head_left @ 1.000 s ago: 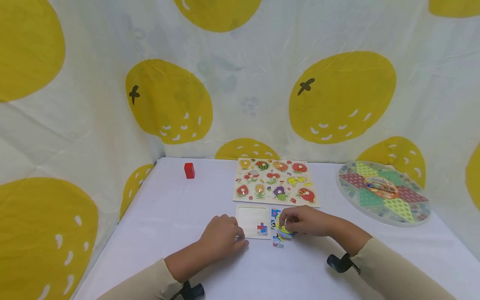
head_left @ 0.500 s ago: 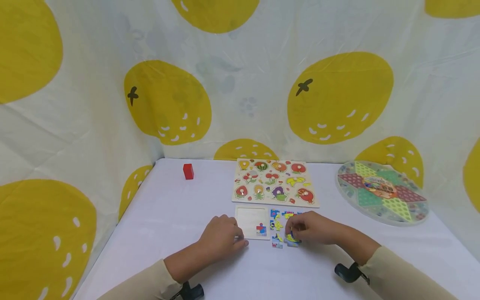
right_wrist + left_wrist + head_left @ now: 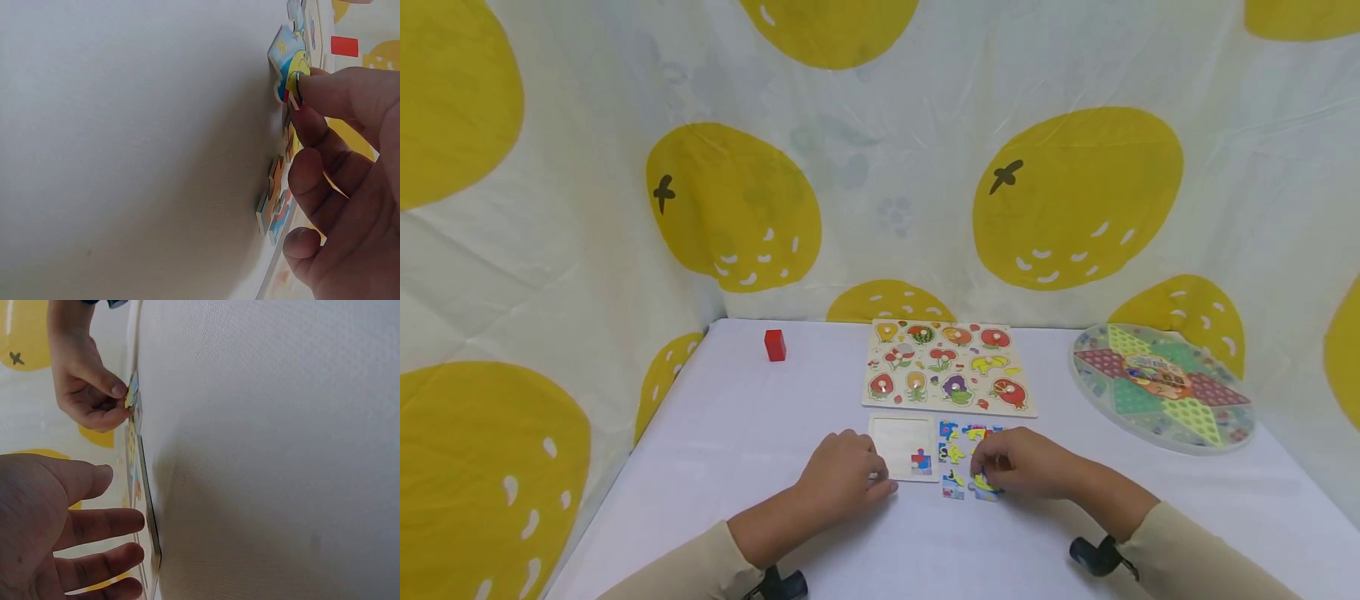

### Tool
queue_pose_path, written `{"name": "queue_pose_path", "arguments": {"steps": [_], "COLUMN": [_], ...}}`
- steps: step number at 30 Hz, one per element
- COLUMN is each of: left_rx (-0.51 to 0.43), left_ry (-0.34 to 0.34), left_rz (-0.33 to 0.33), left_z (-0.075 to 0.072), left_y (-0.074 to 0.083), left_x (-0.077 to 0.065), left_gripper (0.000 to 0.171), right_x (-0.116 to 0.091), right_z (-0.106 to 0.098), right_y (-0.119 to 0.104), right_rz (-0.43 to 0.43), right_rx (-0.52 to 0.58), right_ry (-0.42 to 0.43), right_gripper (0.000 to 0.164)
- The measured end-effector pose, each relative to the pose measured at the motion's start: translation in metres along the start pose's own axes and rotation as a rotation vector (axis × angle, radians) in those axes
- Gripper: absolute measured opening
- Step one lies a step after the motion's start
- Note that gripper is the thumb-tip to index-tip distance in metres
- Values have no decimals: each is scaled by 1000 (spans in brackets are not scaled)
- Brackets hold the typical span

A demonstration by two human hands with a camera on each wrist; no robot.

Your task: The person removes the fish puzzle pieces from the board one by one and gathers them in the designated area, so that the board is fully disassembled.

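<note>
My right hand [image 3: 1033, 467] pinches a blue and yellow jigsaw piece [image 3: 289, 62] between thumb and forefinger, tilted just over the table in the right wrist view. The other fingers of that hand curl loosely. Left of it lie several loose jigsaw pieces [image 3: 953, 452], with more partly hidden behind the hand. A shallow wooden puzzle tray [image 3: 900, 429] has one red and blue piece [image 3: 921, 462] in its lower right corner. By the tray's left edge rests my left hand [image 3: 844, 479]; its fingers are relaxed and hold nothing in the left wrist view [image 3: 103, 531].
Behind the tray lies a wooden fruit peg board [image 3: 951, 367]. A round Chinese checkers board [image 3: 1161, 387] is at the back right, and a red block [image 3: 775, 345] stands at the back left. A curtain with yellow fruit [image 3: 1075, 200] hangs behind the white table [image 3: 737, 433].
My right hand has moved a little right and nearer with the jigsaw piece, uncovering other pieces. It has barely moved in the last half second. My left hand stays in place.
</note>
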State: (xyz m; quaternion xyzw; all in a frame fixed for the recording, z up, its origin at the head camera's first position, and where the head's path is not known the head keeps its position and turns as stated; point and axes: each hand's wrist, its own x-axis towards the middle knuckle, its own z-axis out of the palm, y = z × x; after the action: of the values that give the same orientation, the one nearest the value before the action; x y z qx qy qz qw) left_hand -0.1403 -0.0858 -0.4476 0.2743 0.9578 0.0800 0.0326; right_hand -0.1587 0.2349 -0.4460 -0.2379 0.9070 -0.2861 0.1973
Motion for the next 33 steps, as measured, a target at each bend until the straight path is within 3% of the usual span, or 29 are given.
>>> {"name": "queue_pose_path", "arguments": {"steps": [10, 17, 26, 33], "left_rx": [-38, -50, -8, 10], "left_ry": [9, -13, -42, -76], "left_rz": [35, 59, 75, 78], "left_z": [-1, 0, 5, -1], "left_y": [3, 6, 4, 8], "left_x": [1, -1, 1, 5], "left_gripper": [27, 30, 32, 34], "right_x": [6, 22, 57, 69], "right_z": [-4, -5, 6, 12], "right_y": [-3, -17, -39, -51], "right_rz": [-45, -75, -60, -46], "right_rx": [-49, -109, -180, -265], "right_ry": [65, 75, 19, -45], "right_gripper": [16, 20, 40, 40]}}
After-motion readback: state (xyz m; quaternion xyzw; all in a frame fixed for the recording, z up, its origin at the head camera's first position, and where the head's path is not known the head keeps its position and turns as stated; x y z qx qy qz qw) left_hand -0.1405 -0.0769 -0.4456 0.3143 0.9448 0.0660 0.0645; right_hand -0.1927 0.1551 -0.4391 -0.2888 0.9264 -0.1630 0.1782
